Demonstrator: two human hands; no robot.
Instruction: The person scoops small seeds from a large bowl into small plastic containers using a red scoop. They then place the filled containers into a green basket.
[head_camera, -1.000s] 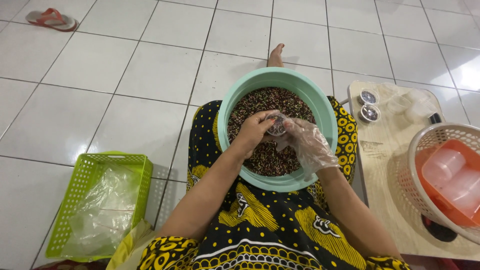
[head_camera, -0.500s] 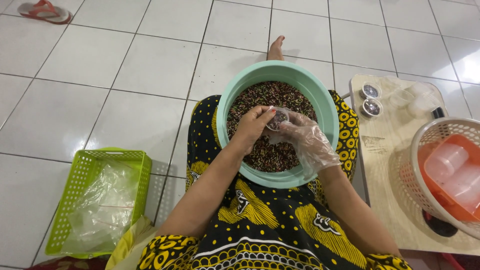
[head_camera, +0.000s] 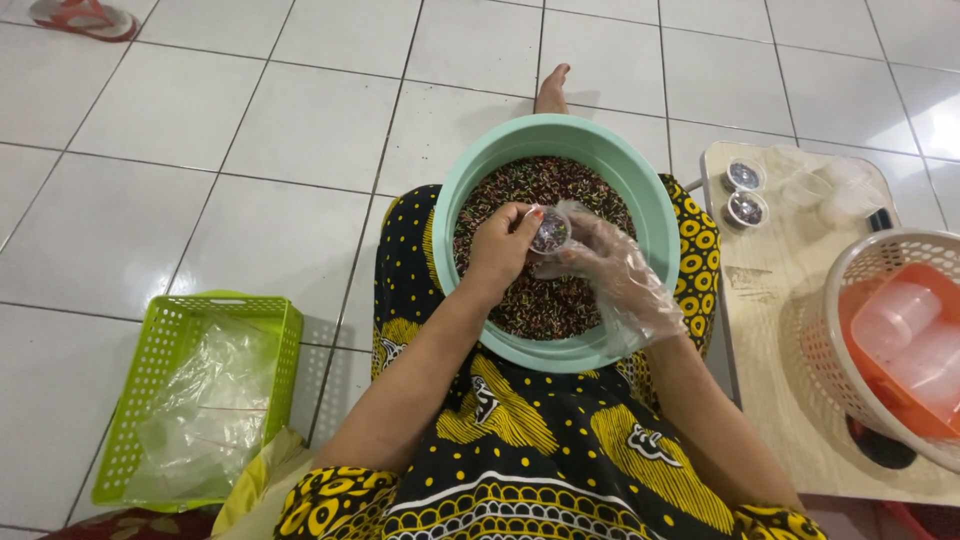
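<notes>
A teal plastic basin (head_camera: 655, 215) full of dark mixed sprinkles rests on my lap. Over its middle my left hand (head_camera: 500, 250) grips a small clear cup (head_camera: 550, 232) filled with sprinkles. My right hand (head_camera: 605, 265), inside a loose clear plastic glove, touches the same cup from the right side. Both hands hover just above the sprinkles.
A low wooden board (head_camera: 780, 320) at my right holds two filled small cups (head_camera: 745, 193), empty clear cups (head_camera: 835, 195) and a white basket (head_camera: 850, 330) with an orange tray. A green basket (head_camera: 160, 400) with plastic bags stands at my left. A sandal (head_camera: 80, 18) lies far left.
The hands have stayed over the basin with the cup between them; the view has shifted slightly. Nothing else moved.
</notes>
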